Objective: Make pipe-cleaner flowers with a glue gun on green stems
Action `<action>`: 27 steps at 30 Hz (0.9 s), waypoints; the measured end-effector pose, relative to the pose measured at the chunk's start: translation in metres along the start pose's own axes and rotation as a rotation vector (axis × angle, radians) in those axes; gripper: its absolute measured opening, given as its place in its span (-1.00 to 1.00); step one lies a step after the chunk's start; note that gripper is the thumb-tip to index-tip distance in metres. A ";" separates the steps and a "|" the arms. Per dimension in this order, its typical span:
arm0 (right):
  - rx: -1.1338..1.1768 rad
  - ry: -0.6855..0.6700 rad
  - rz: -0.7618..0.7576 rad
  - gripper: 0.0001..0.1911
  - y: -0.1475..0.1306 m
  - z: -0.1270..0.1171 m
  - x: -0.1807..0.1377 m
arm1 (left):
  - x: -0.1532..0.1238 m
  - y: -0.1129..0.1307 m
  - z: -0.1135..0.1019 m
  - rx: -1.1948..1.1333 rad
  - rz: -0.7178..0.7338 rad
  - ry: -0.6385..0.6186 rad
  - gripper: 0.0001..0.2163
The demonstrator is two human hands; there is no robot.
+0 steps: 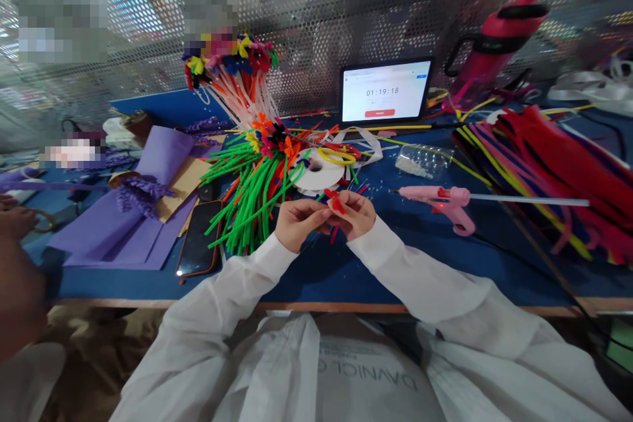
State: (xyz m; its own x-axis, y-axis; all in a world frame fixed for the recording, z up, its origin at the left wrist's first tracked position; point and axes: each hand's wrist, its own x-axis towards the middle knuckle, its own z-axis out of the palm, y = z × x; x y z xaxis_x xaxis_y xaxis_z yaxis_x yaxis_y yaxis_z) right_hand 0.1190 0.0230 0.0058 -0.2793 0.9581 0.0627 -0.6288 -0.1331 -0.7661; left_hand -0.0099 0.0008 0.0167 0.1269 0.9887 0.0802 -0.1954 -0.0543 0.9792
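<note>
My left hand [297,223] and my right hand [357,212] meet over the blue table [346,277], both pinched on a small red pipe-cleaner piece [335,202] held between their fingertips. A short pink stem hangs below the right hand. Just beyond the hands lies a pile of finished pipe-cleaner flowers with green stems [252,188] and orange, yellow and red heads. A white ribbon spool [316,175] sits behind them, with a yellow loop [336,157] lying on it.
A pink glue gun [445,201] lies right of my hands. A heap of red, pink and yellow pipe cleaners [554,171] fills the far right. A phone [198,237] and purple paper [138,217] lie left. A tablet [386,91] shows a timer. Another person's hand [14,217] is at the left edge.
</note>
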 end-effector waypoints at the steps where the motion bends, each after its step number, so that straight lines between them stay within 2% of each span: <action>1: -0.006 -0.001 -0.003 -0.56 0.001 0.000 0.000 | 0.000 0.001 0.000 0.003 -0.005 0.000 -0.77; 5: -0.034 -0.011 -0.030 -0.61 0.003 -0.005 0.001 | 0.000 0.003 -0.003 0.049 0.014 -0.035 -0.77; 11: -0.076 -0.048 -0.091 -0.63 0.003 -0.008 0.000 | -0.003 0.006 -0.006 0.173 0.126 -0.094 -0.79; 19: -0.152 -0.041 -0.138 -0.62 -0.001 -0.004 -0.003 | -0.005 0.005 -0.004 0.167 0.148 -0.033 -0.75; 27: -0.191 -0.076 -0.189 -0.62 -0.010 0.004 -0.010 | -0.007 0.005 -0.006 0.272 0.221 -0.076 -0.76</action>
State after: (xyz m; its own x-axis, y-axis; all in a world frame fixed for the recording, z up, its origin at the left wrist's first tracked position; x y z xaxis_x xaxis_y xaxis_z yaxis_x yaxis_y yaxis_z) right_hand 0.1252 0.0139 0.0154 -0.2278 0.9388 0.2584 -0.5292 0.1034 -0.8422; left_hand -0.0173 -0.0051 0.0203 0.1845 0.9362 0.2992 0.0385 -0.3111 0.9496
